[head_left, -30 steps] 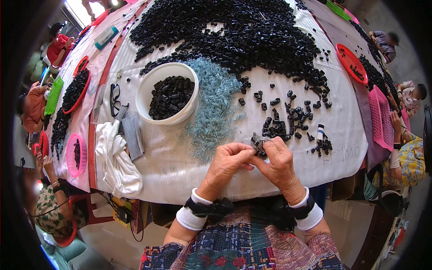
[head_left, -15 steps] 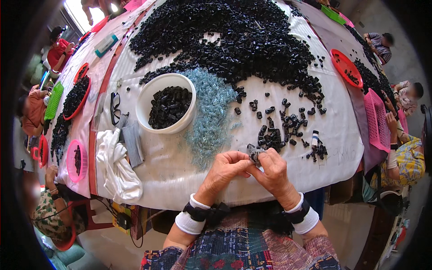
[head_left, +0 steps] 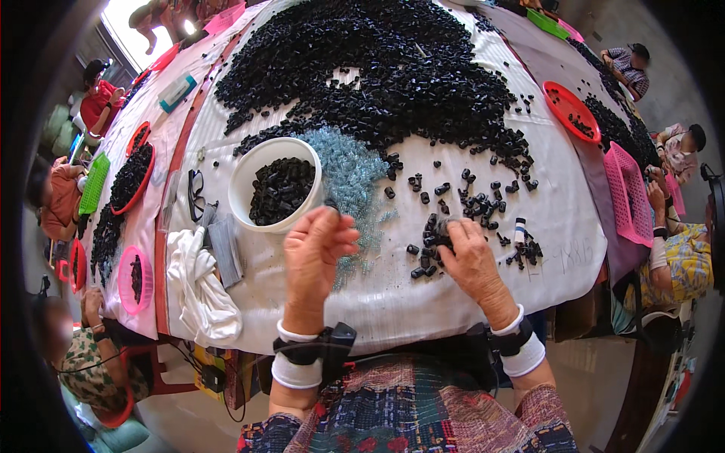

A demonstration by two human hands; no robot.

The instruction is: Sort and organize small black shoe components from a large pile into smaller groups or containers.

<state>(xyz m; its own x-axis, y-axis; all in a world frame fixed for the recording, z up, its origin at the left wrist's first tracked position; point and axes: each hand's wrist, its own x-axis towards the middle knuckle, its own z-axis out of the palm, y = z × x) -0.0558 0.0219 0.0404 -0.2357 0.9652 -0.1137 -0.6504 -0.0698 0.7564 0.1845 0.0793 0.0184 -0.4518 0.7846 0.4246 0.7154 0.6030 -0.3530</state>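
Note:
My left hand point(head_left: 311, 253) is raised beside the white bucket point(head_left: 236, 192), its thumb and fingertips pinching a small black plastic part point(head_left: 331, 204). The bucket holds many similar black parts point(head_left: 283, 189). My right hand point(head_left: 474, 263) reaches down with bent fingers over a small cluster of black parts point(head_left: 420, 270) on the white cloth. Something greyish shows at its fingertips, but the fingers cover most of it. Between the bucket and this cluster spreads a heap of small clear bluish pieces point(head_left: 343, 162). A large mound of black parts point(head_left: 302, 60) lies beyond.
Left of the bucket lie eyeglasses point(head_left: 195, 195), a grey folded cloth point(head_left: 223, 245) and a white cloth point(head_left: 198, 291). A small white-and-dark bottle point(head_left: 519, 229) stands at right among black bits. Red trays point(head_left: 570, 113), a pink basket point(head_left: 628, 200) and other people line both sides.
My hands were together in front of me and have parted. The left moved left and up toward the bucket with a black part; the right moved slightly right and forward to the cluster.

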